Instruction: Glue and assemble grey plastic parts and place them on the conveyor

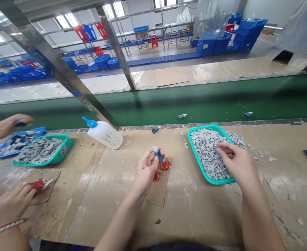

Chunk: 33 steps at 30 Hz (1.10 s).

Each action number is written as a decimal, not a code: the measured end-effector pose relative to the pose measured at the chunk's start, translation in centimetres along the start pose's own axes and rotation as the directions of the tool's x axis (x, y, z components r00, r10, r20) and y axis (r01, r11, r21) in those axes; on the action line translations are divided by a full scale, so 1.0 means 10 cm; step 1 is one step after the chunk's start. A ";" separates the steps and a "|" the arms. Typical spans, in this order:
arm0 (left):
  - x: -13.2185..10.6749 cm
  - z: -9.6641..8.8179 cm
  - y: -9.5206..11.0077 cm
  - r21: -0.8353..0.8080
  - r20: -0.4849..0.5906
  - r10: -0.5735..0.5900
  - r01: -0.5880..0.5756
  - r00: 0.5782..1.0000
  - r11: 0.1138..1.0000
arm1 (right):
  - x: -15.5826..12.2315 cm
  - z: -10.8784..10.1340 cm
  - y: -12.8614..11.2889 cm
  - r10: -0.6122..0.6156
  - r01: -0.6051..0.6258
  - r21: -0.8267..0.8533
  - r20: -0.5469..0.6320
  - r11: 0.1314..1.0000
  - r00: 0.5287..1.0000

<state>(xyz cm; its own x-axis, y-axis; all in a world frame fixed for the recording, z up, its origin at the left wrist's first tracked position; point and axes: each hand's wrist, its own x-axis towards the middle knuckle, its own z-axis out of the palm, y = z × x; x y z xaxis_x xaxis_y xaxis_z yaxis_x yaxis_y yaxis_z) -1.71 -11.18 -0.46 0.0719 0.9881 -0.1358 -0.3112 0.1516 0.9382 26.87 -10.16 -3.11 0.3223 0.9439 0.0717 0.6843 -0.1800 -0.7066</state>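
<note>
My left hand [146, 171] is closed around a small blue and grey part [157, 153], held just above two red caps [162, 169] on a scrap of cardboard [161, 190]. My right hand [236, 161] rests over the teal tray [211, 180] full of small grey pieces [207, 146], with its fingers curled down into the pile. What the right fingers hold, if anything, is hidden.
A white glue bottle [105, 134] with a blue tip lies left of centre. A co-worker's hands [10, 204] work at the far left near another teal tray [42, 150] and a blue tray [16, 141]. The green conveyor belt [195, 101] carries a few blue parts.
</note>
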 end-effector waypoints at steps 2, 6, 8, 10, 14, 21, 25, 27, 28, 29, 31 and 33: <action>0.21 -0.06 0.05 0.059 0.008 0.079 -0.080 0.997 0.995 | 0.04 0.04 -0.02 -0.094 0.100 -0.114 0.061 0.988 0.994; 0.93 -0.24 0.14 0.460 0.027 0.327 -0.302 0.945 0.835 | 0.10 0.22 -0.19 -0.136 0.166 -0.250 0.133 0.954 0.982; 1.35 -0.31 0.16 0.799 0.115 0.366 -0.304 0.924 0.519 | 0.11 0.31 -0.27 -0.087 0.112 -0.332 0.087 0.937 0.992; 1.73 -0.34 0.16 0.888 0.148 0.359 -0.284 0.922 0.362 | 0.11 0.38 -0.33 -0.062 0.075 -0.404 0.045 0.912 0.997; 2.28 -0.27 0.09 0.955 0.193 0.281 -0.246 0.940 0.165 | 0.08 0.42 -0.35 -0.067 0.100 -0.442 0.090 0.892 0.994; 2.69 0.03 -0.13 0.955 0.295 0.132 -0.287 0.947 -0.074 | 0.04 0.47 -0.29 -0.190 0.221 -0.427 0.115 0.877 0.975; 2.69 0.13 -0.20 0.929 0.357 0.053 -0.348 0.933 -0.126 | 0.04 0.42 -0.32 -0.179 0.177 -0.250 0.014 0.952 0.984; 2.64 0.15 -0.19 0.918 0.385 0.030 -0.379 0.923 -0.116 | 0.02 0.36 -0.38 -0.143 0.136 -0.133 -0.049 0.982 0.988; 2.59 0.16 -0.18 0.913 0.400 0.026 -0.396 0.916 -0.101 | 0.00 0.33 -0.43 -0.127 0.122 -0.071 -0.074 0.990 0.989; 2.54 0.17 -0.17 0.908 0.415 0.028 -0.412 0.909 -0.080 | -0.03 0.30 -0.48 -0.114 0.114 -0.004 -0.088 0.993 0.990; 2.38 0.19 -0.11 0.897 0.442 0.052 -0.441 0.896 -0.021 | -0.10 0.27 -0.58 -0.104 0.115 0.149 -0.079 0.982 0.991; 2.16 0.21 -0.04 0.884 0.458 0.099 -0.465 0.883 0.056 | -0.18 0.30 -0.69 -0.121 0.119 0.323 -0.013 0.939 0.993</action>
<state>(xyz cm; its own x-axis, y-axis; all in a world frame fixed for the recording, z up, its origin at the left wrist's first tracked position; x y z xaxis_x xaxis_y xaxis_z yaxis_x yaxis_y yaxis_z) 1.97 10.05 -3.10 0.4668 0.8763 0.1189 0.7868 -0.4729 0.3966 19.60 -9.80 -0.52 0.2455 0.9551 0.1658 0.4695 0.0325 -0.8823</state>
